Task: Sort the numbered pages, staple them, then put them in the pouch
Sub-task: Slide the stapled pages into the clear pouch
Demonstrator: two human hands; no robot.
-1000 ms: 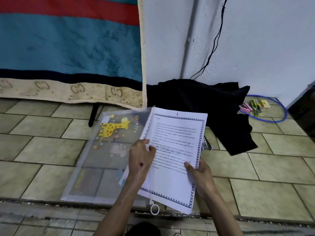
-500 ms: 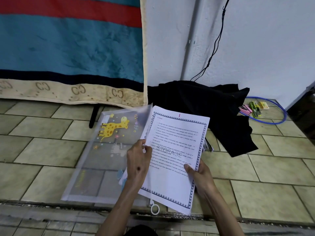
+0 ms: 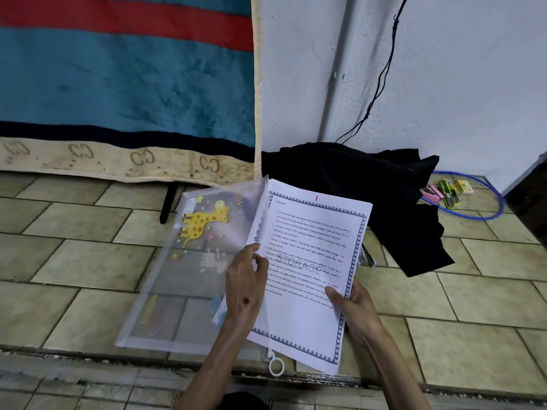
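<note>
Two hands (image 3: 245,288) (image 3: 353,306), one pouch (image 3: 189,261).

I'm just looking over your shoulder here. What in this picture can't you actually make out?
All in the head view:
- Staple: not discernible on the pages; too small.
- Pages beneath the top sheet, and their numbers: covered by it.
- Body text: too fine to read.
- Object by the pages' right edge: mostly hidden behind the pages.
- Left hand fingertips at the pouch opening: partly hidden by the hand itself.
- Right hand fingers: under the pages.
</note>
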